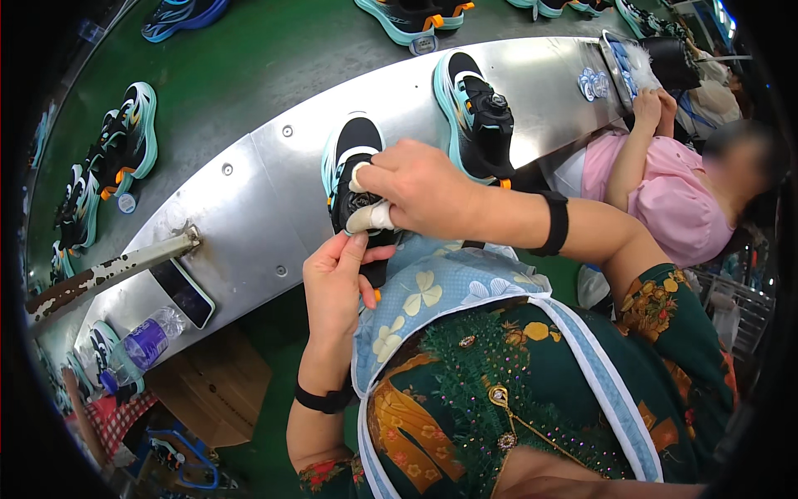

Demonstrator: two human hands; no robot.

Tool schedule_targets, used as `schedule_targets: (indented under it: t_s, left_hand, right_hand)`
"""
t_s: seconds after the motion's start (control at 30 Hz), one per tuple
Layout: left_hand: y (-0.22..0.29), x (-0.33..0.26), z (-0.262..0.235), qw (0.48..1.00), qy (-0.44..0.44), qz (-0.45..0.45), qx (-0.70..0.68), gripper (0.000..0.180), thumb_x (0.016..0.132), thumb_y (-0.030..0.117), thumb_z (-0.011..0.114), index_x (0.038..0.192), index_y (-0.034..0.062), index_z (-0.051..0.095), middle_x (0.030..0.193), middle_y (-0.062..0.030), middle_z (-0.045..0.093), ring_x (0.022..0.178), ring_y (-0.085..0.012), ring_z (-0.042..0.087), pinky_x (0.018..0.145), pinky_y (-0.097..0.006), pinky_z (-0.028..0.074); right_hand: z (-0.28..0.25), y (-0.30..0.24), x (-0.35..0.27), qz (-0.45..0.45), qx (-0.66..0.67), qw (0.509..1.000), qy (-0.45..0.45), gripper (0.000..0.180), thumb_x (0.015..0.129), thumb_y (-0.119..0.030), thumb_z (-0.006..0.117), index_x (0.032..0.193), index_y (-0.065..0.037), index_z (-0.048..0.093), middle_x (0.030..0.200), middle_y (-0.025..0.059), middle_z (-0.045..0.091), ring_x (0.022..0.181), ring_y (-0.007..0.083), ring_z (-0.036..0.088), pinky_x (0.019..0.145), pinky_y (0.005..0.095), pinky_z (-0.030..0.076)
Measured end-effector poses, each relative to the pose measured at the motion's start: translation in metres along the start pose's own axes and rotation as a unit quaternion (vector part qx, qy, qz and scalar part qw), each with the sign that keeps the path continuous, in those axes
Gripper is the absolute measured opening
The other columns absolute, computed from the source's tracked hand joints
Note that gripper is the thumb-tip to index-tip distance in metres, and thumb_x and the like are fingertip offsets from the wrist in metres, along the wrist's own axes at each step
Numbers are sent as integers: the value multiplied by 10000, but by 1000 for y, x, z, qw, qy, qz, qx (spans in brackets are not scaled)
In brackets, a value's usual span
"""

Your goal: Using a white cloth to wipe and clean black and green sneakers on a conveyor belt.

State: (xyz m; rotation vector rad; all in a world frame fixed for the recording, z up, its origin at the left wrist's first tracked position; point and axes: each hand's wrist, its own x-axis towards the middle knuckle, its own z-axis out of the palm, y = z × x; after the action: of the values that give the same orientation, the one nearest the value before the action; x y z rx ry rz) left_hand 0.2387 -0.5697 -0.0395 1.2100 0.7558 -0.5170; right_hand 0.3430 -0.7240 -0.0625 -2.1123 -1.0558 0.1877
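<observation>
A black sneaker (357, 137) with a white and mint sole rests on the metal ledge in front of me, its toe pointing away. My right hand (428, 190) reaches across its upper, with pale covers on the fingertips. Thumb and fingers are closed on the shoe beside its round black dial, which they partly hide. At the heel end, my left hand (332, 287) pinches the shoe's near side with thumb and forefinger; the exact spot is hidden. A matching sneaker (474, 108) with a dial and orange heel tab stands to the right, untouched.
Beyond the curved metal ledge (241, 200), a green surface (241, 75) carries several sneakers. At left are a rusty metal bar (108, 270), a phone (184, 291) and a plastic bottle (145, 345). A co-worker in pink (665, 187) sits at right by a tray (617, 71).
</observation>
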Motion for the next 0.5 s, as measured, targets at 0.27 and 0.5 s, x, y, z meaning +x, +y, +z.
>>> schedule_targets:
  t_s: [0.27, 0.5]
  left_hand:
    - [-1, 1, 5, 1000, 4, -15, 15, 244, 973, 179, 527, 1019, -36, 633, 836, -171, 701, 331, -51, 373, 320, -198, 285]
    - [-2, 2, 10, 1000, -2, -8, 12, 231, 970, 181, 534, 967, -29, 629, 819, -179, 697, 335, -51, 372, 314, -196, 271]
  right_hand:
    - [0, 2, -7, 7, -17, 1000, -14, 237, 765, -246, 703, 947, -106, 640, 756, 73, 599, 785, 274, 600, 725, 370, 421]
    - [0, 2, -13, 0, 5, 1000, 23, 265, 742, -206, 740, 964, -87, 654, 743, 67, 544, 730, 267, 559, 691, 360, 419]
